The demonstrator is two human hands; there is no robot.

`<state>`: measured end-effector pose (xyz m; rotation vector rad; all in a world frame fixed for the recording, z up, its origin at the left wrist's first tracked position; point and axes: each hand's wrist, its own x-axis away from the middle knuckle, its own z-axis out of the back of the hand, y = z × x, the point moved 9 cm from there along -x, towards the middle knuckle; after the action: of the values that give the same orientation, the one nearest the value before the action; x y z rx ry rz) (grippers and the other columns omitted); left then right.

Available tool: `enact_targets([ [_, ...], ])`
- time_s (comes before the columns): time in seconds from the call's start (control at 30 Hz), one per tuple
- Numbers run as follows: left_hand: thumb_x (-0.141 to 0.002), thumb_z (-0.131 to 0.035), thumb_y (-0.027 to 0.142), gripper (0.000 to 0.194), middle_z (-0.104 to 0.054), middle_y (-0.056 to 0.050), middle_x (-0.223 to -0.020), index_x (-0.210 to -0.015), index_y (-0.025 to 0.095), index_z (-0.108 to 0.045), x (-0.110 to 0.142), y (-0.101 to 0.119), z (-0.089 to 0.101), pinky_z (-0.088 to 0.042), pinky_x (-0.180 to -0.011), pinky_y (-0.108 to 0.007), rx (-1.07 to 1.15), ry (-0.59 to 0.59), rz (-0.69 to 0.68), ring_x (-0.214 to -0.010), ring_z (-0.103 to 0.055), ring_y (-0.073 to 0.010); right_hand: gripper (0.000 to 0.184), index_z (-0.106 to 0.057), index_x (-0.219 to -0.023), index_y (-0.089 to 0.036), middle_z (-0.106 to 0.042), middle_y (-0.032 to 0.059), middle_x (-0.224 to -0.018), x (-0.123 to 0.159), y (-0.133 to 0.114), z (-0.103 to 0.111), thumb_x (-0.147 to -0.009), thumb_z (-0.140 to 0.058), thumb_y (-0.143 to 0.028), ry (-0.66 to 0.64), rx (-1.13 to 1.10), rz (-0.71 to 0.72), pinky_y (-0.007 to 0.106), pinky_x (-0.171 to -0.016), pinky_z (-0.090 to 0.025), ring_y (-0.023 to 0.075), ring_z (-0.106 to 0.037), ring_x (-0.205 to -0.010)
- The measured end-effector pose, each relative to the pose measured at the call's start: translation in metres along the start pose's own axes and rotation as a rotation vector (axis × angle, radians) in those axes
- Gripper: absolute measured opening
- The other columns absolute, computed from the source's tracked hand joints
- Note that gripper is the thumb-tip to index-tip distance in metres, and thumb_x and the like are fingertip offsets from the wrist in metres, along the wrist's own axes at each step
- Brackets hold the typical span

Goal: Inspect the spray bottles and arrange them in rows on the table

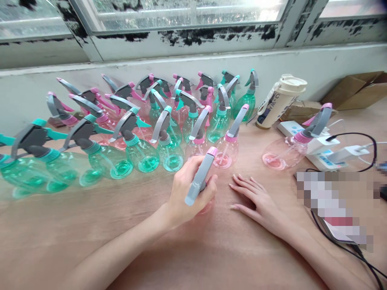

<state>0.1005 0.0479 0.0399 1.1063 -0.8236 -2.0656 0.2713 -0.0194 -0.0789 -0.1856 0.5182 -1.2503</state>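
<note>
A person's left hand (189, 189) wraps around a pink-nozzled trigger spray bottle (201, 177) beneath its head, likely for steadiness, just nearer than clustered green and pink sprayers (171, 159) on a wood-grain table (60, 225), while the right hand (256, 199) lies at right, fingers spread, unburdened.

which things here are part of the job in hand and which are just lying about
Seemingly the job's: pink spray bottle in the left hand, green spray bottles, other pink spray bottles

Seemingly just lying about: lidded tumbler, power strip, cardboard
</note>
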Motion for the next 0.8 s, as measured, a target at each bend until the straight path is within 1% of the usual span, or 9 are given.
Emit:
enact_targets([
  [0.13,-0.088,-0.054,0.020,0.028,-0.067,-0.009,-0.109,-0.116,0.020,-0.057,0.0017,-0.0008,-0.0003,-0.057,-0.081,-0.034,-0.001,0.003,0.002,-0.095,-0.067,-0.0200,0.049,-0.054,-0.138,-0.027,-0.053,0.0110,-0.147,-0.0001,0.0004,0.0002,-0.093,-0.058,-0.043,-0.001,-0.011,-0.005,0.060,-0.114,-0.032,0.0304,-0.044,-0.138],
  [0.23,-0.088,-0.054,0.019,0.028,-0.068,-0.009,-0.109,-0.115,0.019,-0.058,0.0021,-0.0012,-0.0001,-0.057,-0.078,-0.032,-0.014,0.009,-0.010,-0.094,-0.068,-0.0199,0.049,-0.054,-0.139,-0.027,-0.052,0.0107,-0.147,0.0000,0.0006,-0.0005,-0.092,-0.058,-0.043,-0.007,-0.013,-0.004,0.059,-0.115,-0.032,0.0301,-0.044,-0.138],
  [0.47,-0.088,-0.054,0.018,0.026,-0.068,-0.009,-0.108,-0.114,0.019,-0.058,0.0015,-0.0001,-0.0012,-0.056,-0.079,-0.034,-0.029,0.002,-0.038,-0.091,-0.068,-0.0199,0.049,-0.054,-0.139,-0.025,-0.052,0.0115,-0.147,0.0001,0.0002,-0.0010,-0.094,-0.057,-0.043,-0.008,-0.005,0.006,0.060,-0.114,-0.033,0.0298,-0.044,-0.139],
  [0.57,-0.088,-0.054,0.018,0.027,-0.068,-0.009,-0.109,-0.115,0.019,-0.057,0.0011,0.0009,-0.0010,-0.056,-0.078,-0.033,-0.039,0.001,-0.048,-0.093,-0.068,-0.0202,0.048,-0.053,-0.139,-0.027,-0.053,0.0109,-0.147,-0.0001,0.0007,-0.0002,-0.094,-0.056,-0.042,-0.003,-0.012,0.005,0.060,-0.114,-0.033,0.0299,-0.044,-0.138],
  [0.8,-0.087,-0.054,0.018,0.028,-0.067,-0.009,-0.107,-0.115,0.020,-0.057,0.0012,0.0008,-0.0011,-0.055,-0.077,-0.033,-0.023,0.000,-0.044,-0.091,-0.067,-0.0196,0.052,-0.051,-0.141,-0.027,-0.052,0.0114,-0.147,0.0006,0.0002,0.0007,-0.092,-0.059,-0.043,-0.008,-0.011,0.013,0.060,-0.114,-0.032,0.0302,-0.044,-0.139],
])
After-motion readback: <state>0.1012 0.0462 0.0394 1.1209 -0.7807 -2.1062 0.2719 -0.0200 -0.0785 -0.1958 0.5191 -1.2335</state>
